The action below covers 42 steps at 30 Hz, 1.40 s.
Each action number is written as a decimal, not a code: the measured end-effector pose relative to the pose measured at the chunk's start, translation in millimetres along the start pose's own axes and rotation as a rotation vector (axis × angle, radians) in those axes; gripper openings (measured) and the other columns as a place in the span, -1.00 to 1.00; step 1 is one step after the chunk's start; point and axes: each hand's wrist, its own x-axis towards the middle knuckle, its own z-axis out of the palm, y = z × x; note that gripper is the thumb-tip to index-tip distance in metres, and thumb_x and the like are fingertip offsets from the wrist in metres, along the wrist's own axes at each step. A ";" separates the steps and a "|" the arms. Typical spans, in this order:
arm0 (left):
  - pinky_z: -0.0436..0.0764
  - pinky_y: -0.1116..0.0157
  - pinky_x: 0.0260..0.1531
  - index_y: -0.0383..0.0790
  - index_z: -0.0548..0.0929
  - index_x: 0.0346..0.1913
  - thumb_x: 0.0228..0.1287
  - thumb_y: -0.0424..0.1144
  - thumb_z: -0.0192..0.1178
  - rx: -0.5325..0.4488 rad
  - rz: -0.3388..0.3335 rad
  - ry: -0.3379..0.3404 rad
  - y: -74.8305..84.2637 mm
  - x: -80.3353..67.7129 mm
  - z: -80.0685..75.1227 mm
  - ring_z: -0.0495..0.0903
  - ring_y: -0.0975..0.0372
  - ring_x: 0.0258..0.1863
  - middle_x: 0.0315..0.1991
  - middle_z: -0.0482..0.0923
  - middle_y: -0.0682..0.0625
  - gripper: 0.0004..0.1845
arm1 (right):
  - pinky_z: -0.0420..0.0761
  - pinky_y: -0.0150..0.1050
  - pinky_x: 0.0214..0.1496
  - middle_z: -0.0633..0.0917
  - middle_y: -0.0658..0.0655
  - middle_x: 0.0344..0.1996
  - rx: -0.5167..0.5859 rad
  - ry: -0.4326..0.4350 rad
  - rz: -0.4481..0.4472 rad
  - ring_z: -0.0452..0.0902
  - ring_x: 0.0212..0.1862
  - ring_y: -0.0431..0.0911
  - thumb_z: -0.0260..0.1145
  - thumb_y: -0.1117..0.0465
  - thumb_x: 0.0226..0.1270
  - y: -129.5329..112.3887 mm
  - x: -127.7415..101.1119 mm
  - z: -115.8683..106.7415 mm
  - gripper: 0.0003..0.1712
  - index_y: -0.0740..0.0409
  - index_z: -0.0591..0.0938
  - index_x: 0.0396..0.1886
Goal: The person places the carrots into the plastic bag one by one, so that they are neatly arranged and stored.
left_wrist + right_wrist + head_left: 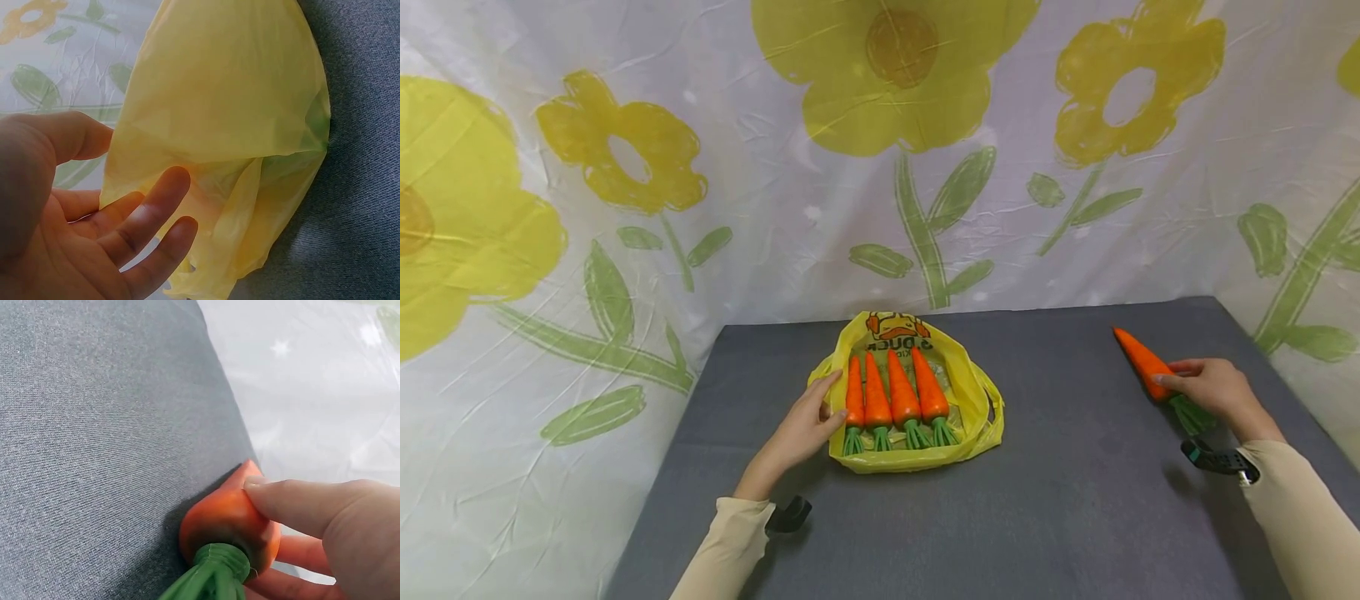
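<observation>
From the head camera, the left hand (pixel 801 429) rests open-fingered against the left edge of a yellow plastic bag (pixel 973 400) lying flat on the grey worktop (pixel 1075 500); four toy carrots (pixel 891 396) lie side by side on the bag, just right of that hand's fingertips. Well off to the right, the right hand (pixel 1213 392) grips a fifth toy carrot (pixel 1138 358) near its green top (tip pointing away).

The left wrist camera shows the left hand (pixel 75 237) spread wide, fingers relaxed, with the bag (pixel 225 112) just beyond them.

The right wrist camera shows the right hand (pixel 325 531) curled round the carrot (pixel 228 519), thumb pressed on its orange body, above the worktop (pixel 94 456).
</observation>
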 end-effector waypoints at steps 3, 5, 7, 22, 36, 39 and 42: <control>0.43 0.39 -0.54 -0.19 0.15 0.55 0.35 -0.28 0.23 -0.002 0.003 0.001 -0.1 0.5 0.5 0.37 0.28 -0.49 0.16 0.40 -0.17 -0.23 | 0.44 0.31 0.05 0.29 0.69 0.27 -0.006 0.005 0.000 0.23 0.19 0.56 0.07 -0.27 0.45 0.0 0.5 0.0 -0.07 0.55 0.34 0.34; 0.43 0.39 -0.54 -0.19 0.15 0.55 0.35 -0.27 0.23 -0.001 0.003 0.001 -0.3 0.7 0.8 0.37 0.29 -0.48 0.18 0.39 -0.17 -0.23 | 0.46 0.27 0.03 0.30 0.68 0.26 -0.008 0.011 -0.001 0.26 0.18 0.55 0.08 -0.27 0.44 0.1 0.4 0.5 -0.07 0.55 0.35 0.33; 0.43 0.39 -0.54 -0.19 0.15 0.55 0.35 -0.27 0.23 -0.003 0.003 -0.001 -0.5 0.9 1.1 0.37 0.29 -0.48 0.20 0.38 -0.17 -0.24 | 0.48 0.25 0.00 0.32 0.68 0.26 -0.005 0.016 0.001 0.28 0.17 0.54 0.09 -0.26 0.44 0.2 0.0 1.2 -0.07 0.55 0.37 0.32; 0.42 0.38 -0.54 -0.20 0.15 0.55 0.36 -0.27 0.22 -0.014 0.008 0.000 -2.8 1.9 1.5 0.36 0.28 -0.49 0.23 0.37 -0.18 -0.24 | 0.58 -0.26 -0.34 0.47 0.62 0.16 0.013 0.021 -0.018 0.64 -0.30 -0.06 0.21 -0.19 0.38 -7.7 -2.5 6.5 -0.14 0.57 0.44 0.25; 0.43 0.39 -0.53 -0.20 0.15 0.54 0.35 -0.27 0.23 -0.011 0.006 0.001 -1.7 0.8 1.1 0.37 0.29 -0.48 0.15 0.40 -0.16 -0.24 | 0.65 -0.27 -0.32 0.50 0.62 0.14 0.066 0.001 -0.001 0.63 -0.36 -0.20 0.25 -0.17 0.35 -11.0 -1.4 10.7 -0.11 0.58 0.41 0.26; 0.44 0.39 -0.53 -0.20 0.15 0.54 0.35 -0.27 0.23 -0.010 0.006 0.001 -1.2 0.4 0.7 0.37 0.29 -0.48 0.15 0.41 -0.16 -0.24 | 0.65 -0.28 -0.32 0.50 0.61 0.13 0.074 0.002 -0.004 0.62 -0.36 -0.21 0.26 -0.18 0.34 -11.6 -0.9 11.6 -0.11 0.58 0.42 0.26; 0.44 0.39 -0.53 -0.20 0.15 0.54 0.35 -0.27 0.23 -0.010 0.006 0.002 -1.2 0.6 0.7 0.37 0.29 -0.48 0.14 0.41 -0.16 -0.24 | 0.64 -0.30 -0.33 0.50 0.61 0.14 0.069 0.006 -0.013 0.61 -0.35 -0.23 0.25 -0.18 0.35 -14.2 -0.8 12.1 -0.12 0.56 0.43 0.26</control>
